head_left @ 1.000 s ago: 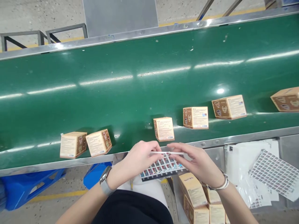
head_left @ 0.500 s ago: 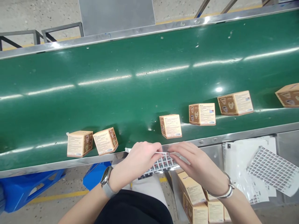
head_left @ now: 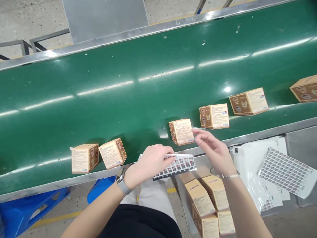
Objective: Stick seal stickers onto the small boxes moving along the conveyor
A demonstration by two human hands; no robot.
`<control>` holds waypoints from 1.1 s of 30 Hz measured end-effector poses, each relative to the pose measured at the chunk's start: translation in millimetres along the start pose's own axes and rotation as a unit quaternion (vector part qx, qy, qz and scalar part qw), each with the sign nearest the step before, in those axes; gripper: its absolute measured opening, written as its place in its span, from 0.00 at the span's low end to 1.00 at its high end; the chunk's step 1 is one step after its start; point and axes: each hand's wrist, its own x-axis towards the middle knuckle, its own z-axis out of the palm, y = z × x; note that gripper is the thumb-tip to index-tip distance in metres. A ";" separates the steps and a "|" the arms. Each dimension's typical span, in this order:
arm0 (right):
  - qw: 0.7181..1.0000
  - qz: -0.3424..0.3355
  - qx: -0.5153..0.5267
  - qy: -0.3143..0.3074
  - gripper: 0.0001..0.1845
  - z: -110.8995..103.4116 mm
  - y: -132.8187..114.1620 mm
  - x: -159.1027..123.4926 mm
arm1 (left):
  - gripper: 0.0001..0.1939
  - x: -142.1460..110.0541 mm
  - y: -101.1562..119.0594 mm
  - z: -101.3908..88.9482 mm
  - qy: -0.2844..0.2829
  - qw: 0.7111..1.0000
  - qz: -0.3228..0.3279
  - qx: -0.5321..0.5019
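My left hand is closed on the upper edge of a folded sheet of stickers, printed with rows of small dark and reddish labels. The sheet is held over the near edge of the green conveyor belt. My right hand has thumb and fingers pinched together on a small sticker, only partly visible. Its fingertips are at the right side of a tan and brown carton on the belt; whether they touch it I cannot tell.
On the green belt, two cartons sit to the left and several to the right. More cartons are stacked below the belt's edge. Sticker sheets and white papers lie on a metal surface at right. A blue stool stands lower left.
My right hand has left the sheet and moved up and right to the carton with a small sticker. My left hand still holds the sheet, now more exposed. The view has shifted slightly.
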 end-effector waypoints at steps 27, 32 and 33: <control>0.973 0.077 0.015 0.215 0.18 38.1 44.5 31.6 | 0.11 45.5 -12.8 29.7 -0.035 0.957 0.210 0.199; 0.957 0.058 -0.021 0.284 0.19 47.5 47.9 34.2 | 0.13 50.4 -12.5 30.1 -0.033 0.954 0.217 0.205; 0.952 0.058 -0.017 0.301 0.23 48.4 50.4 36.0 | 0.13 51.9 -12.0 30.5 -0.031 0.954 0.220 0.201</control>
